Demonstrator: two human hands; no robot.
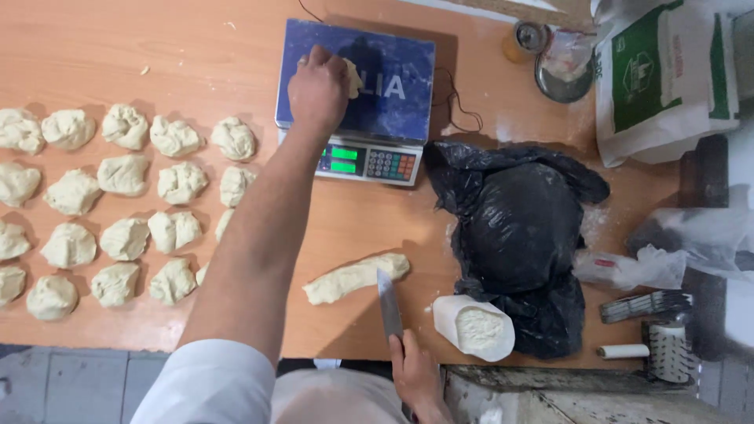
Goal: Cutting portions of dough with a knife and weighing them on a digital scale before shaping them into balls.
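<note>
Up at 12 o'clock, a small dough piece (353, 77) sits on the blue platform of the digital scale (393, 94), with the left hand (318, 90) over it, fingers curled around the piece and pressing it to the platform. Right hand (415, 375) at 6 o'clock, fingers wrapped shut on the handle of a knife (389, 305), blade pointing to 12 and lying on the wooden table (236, 47). Dough log (355, 277) lies just beside the blade tip, at its 10 o'clock. Portioned dough lumps (118, 204) in rows fill the 9 o'clock side. Black plastic bag (518, 235) sits at 3 o'clock of the log; white tub of flour (473, 327) touches its lower edge. Flour sack (664, 78) at 2 o'clock, metal bowl (561, 74) beside it.
</note>
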